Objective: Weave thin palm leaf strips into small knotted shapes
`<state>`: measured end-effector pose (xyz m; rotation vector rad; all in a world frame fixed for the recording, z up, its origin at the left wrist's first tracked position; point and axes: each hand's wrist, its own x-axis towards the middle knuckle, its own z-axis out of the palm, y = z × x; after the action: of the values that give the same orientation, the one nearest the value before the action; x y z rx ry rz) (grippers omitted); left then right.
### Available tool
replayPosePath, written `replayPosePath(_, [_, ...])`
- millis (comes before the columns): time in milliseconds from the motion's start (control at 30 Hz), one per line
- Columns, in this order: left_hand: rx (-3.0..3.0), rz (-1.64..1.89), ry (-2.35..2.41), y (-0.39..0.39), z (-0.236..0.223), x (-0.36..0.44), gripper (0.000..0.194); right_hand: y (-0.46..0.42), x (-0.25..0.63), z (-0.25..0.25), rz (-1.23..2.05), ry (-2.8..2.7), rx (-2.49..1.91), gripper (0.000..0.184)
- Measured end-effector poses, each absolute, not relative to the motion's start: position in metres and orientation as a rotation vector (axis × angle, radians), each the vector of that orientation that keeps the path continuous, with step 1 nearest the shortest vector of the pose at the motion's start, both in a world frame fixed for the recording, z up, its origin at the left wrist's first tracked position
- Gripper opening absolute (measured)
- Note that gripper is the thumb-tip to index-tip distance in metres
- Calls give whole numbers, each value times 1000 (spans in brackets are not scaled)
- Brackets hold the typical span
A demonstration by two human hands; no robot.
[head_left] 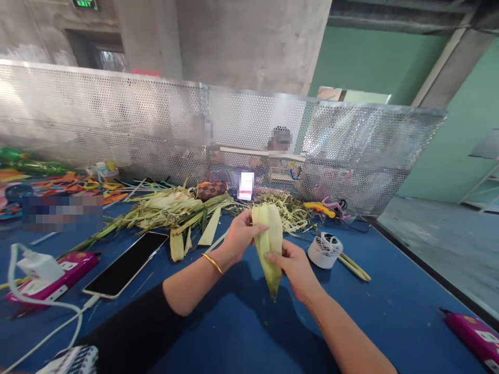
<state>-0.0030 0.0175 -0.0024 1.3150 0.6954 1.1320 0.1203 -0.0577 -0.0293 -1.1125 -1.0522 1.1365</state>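
Pale green, tapering corn husk (268,243): we had it in the centre of the frame, above the blue tabletop (226,340), broad end up and pointed tip down.
Left hand (240,236): our grip pinched the husk's left edge high up, thumb across its front.
Right hand (297,269): our grip pinched the right edge lower down, thumb also on the front.
Flattening: we judged it best to spread the sheet evenly between both thumbs, pulling lightly along the grain, since a sideways tug might split it.
Loose heap of green and yellowish husks (167,208): this lay left of centre, well clear of our fingers.
Tangle of thin, pale green strips (292,213): it sat just behind our hands, where a husk set down could get mixed in.
White spool of string (325,252): it stood right of centre, near our right hand, beside slender pale sticks (354,267).
Black-screened phone (128,265): it lay left of our left forearm, its white cable (50,328) trailing across the lower left.
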Motion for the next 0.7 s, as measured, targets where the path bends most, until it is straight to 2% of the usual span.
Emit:
replayPosePath(133, [1027,924,669,14,-7,1,39,-57,118,-30,1040,-1063,-1106,28])
replayPosePath(367, [1114,1162,923,27,-6,-1,25,-57,120,-36,1191,-1172,-1162,29])
replayPosePath(567, [834,862,634,32,-4,-7,20,-54,124,-38,989,-990,-1272,30])
replayPosePath(700, [981,977,630,33,-10,-4,19,-51,128,-43,881,-1034,-1378,29])
